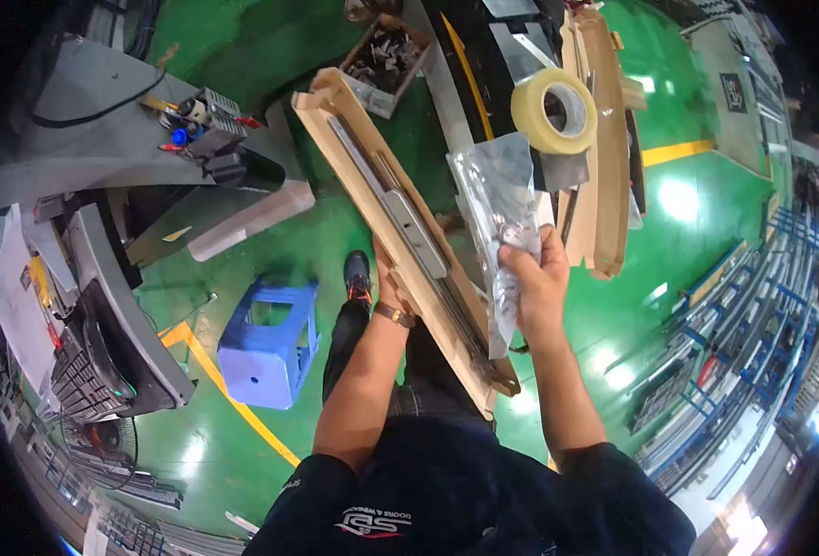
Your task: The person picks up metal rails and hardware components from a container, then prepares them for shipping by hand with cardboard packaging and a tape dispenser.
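A long, open cardboard box (358, 181) slants across the middle of the view. Inside it lies a metal bar-like fitting (414, 232) with a wider plate midway along. My left hand (387, 278) is wrapped round the box's left side from below, its fingers mostly hidden behind the cardboard. Right of the box, my right hand (536, 269) pinches a clear plastic bag (493, 181) between thumb and fingers. Small shiny parts show inside the bag near my thumb, too blurred to name. The bag's lower end overlaps the box's right edge.
A roll of tape (555, 109) stands beyond the bag, beside another opened cardboard box (606, 157). A carton of small parts (420, 69) is at the top. To the left are a blue plastic stool (266, 361) and a grey desk (85, 139) with a tool holder.
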`<state>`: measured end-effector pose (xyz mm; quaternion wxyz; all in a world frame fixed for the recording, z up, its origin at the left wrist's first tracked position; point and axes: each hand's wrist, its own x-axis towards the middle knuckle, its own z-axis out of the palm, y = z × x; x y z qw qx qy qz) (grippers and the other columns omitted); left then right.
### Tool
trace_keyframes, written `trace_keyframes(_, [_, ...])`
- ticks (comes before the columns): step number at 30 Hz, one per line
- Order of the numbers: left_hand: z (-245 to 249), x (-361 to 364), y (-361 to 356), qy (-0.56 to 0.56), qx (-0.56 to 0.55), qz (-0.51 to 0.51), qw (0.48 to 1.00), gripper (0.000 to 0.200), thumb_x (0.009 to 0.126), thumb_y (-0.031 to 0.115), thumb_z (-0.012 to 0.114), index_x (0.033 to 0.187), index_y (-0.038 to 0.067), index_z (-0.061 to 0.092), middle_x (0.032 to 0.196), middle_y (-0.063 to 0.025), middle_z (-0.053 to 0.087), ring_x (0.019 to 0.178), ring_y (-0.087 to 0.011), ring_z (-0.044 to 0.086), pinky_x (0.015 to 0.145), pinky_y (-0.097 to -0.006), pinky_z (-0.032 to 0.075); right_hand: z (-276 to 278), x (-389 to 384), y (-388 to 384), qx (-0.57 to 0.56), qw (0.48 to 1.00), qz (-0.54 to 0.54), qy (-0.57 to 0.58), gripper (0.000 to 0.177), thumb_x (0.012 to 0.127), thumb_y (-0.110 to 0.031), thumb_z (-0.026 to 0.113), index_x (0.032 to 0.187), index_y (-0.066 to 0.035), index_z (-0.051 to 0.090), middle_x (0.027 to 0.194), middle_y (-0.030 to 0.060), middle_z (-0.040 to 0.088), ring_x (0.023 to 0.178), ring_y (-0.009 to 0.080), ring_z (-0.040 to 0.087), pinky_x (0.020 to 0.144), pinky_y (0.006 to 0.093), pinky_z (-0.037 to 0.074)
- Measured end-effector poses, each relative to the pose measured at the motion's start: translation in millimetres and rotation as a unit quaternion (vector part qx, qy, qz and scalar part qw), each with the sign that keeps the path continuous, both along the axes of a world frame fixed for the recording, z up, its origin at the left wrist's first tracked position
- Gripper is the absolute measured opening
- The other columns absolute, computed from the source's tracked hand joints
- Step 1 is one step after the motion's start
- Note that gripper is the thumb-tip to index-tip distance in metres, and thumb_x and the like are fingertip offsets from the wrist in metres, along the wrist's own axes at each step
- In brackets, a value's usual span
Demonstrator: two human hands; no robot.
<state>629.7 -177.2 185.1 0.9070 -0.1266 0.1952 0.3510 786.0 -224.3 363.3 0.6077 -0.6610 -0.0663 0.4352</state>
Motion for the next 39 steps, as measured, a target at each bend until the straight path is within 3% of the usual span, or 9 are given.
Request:
trace_keyframes(10, [19.0, -3.1, 27.2, -0.048, -0.009, 0.054, 0.997, 0.064, 0.098, 0.068, 0.057, 0.132, 0.014, 0.066, 0.119, -0.0095, 0.075, 0.100, -0.0303, 0.074, 0.084, -0.0494, 0.065, 6.0, 0.3, -40.0, -0.036, 0.990, 0.118, -0.066, 0.031, 0.082, 0.011, 0.072, 0.085, -0.006, 0.047, 0.089, 0.0058, 0.062, 0.077, 0.0110, 0.059, 0.068, 0.0260, 0.050])
trace_keyframes(15, [26.6, -4.4, 41.1, 0.096, 0.026, 0.064, 0.993, 0.057, 0.099, 0.068, 0.057, 0.125, 0.018, 0.068, 0.112, -0.0028, 0.074, 0.100, -0.0240, 0.073, 0.088, -0.0446, 0.063, 0.5, -12.9, -81.8, -0.114, 0.843, 0.293, -0.437, 0.027, 0.073, -0.001, 0.079, 0.078, -0.006, 0.053, 0.098, 0.0113, 0.063, 0.087, 0.0269, 0.057, 0.079, 0.0381, 0.047])
trace_keyframes(19, [29.2, 2.8, 46.0, 0.105, -0.003, 0.065, 0.992, 0.061, 0.098, 0.071, 0.056, 0.128, 0.018, 0.066, 0.116, -0.0020, 0.072, 0.102, -0.0230, 0.071, 0.088, -0.0421, 0.062, -0.6, -24.0, -74.5, -0.144, 0.800, 0.261, -0.520, 0.024, 0.072, -0.008, 0.082, 0.075, -0.007, 0.058, 0.115, 0.0149, 0.065, 0.098, 0.0339, 0.054, 0.087, 0.0447, 0.042])
trace_keyframes(26, [25.9, 3.0, 52.6, 0.148, 0.024, 0.038, 0.988, 0.062, 0.098, 0.073, 0.055, 0.127, 0.019, 0.065, 0.113, -0.0012, 0.071, 0.101, -0.0198, 0.071, 0.087, -0.0394, 0.062, 2.7, -5.9, -72.1, -0.019, 0.814, 0.385, -0.435, 0.028, 0.076, -0.013, 0.083, 0.070, -0.002, 0.057, 0.128, 0.0196, 0.063, 0.114, 0.0398, 0.057, 0.095, 0.0492, 0.045])
trace_keyframes(30, [25.0, 2.7, 55.5, 0.167, 0.030, 0.038, 0.985, 0.063, 0.097, 0.074, 0.055, 0.127, 0.019, 0.064, 0.111, -0.0011, 0.070, 0.099, -0.0200, 0.071, 0.086, -0.0395, 0.062, -8.1, 3.5, -77.3, -0.067, 0.822, 0.370, -0.429, 0.025, 0.074, -0.013, 0.084, 0.081, -0.002, 0.062, 0.134, 0.0208, 0.061, 0.121, 0.0422, 0.057, 0.097, 0.0477, 0.048])
trace_keyframes(31, [21.7, 3.3, 56.4, 0.166, 0.030, 0.036, 0.985, 0.063, 0.097, 0.074, 0.055, 0.127, 0.020, 0.064, 0.111, -0.0012, 0.070, 0.098, -0.0202, 0.071, 0.086, -0.0396, 0.062, -10.2, 6.8, -77.1, -0.050, 0.792, 0.394, -0.463, 0.033, 0.078, -0.013, 0.084, 0.102, -0.003, 0.063, 0.136, 0.0202, 0.060, 0.119, 0.0381, 0.060, 0.096, 0.0443, 0.051])
trace_keyframes(34, [23.2, 5.1, 55.9, 0.147, -0.004, 0.034, 0.989, 0.065, 0.096, 0.074, 0.054, 0.124, 0.017, 0.065, 0.104, -0.0068, 0.073, 0.090, -0.0255, 0.074, 0.079, -0.0437, 0.065, -10.2, -13.6, -71.1, -0.072, 0.905, 0.306, -0.286, 0.055, 0.083, -0.013, 0.082, 0.131, -0.006, 0.056, 0.139, 0.0191, 0.060, 0.121, 0.0340, 0.063, 0.096, 0.0417, 0.053])
trace_keyframes(35, [24.8, 6.0, 57.7, 0.138, -0.020, 0.035, 0.990, 0.066, 0.096, 0.074, 0.054, 0.122, 0.015, 0.065, 0.101, -0.0096, 0.074, 0.086, -0.0281, 0.075, 0.075, -0.0457, 0.066, -1.2, -14.1, -67.7, -0.126, 0.892, 0.349, -0.257, 0.081, 0.089, -0.013, 0.080, 0.156, -0.009, 0.035, 0.144, 0.0186, 0.058, 0.123, 0.0338, 0.065, 0.100, 0.0417, 0.053])
trace_keyframes(39, [23.5, 8.3, 63.9, 0.244, -0.012, -0.014, 0.970, 0.072, 0.091, 0.084, 0.050, 0.108, 0.016, 0.064, 0.091, -0.0086, 0.070, 0.071, -0.0259, 0.072, 0.064, -0.0437, 0.064, -22.3, -8.2, -66.1, -0.113, 0.865, 0.461, -0.164, 0.068, 0.098, -0.025, 0.071, 0.158, -0.009, 0.041, 0.136, 0.0257, 0.065, 0.120, 0.0394, 0.068, 0.099, 0.0444, 0.053])
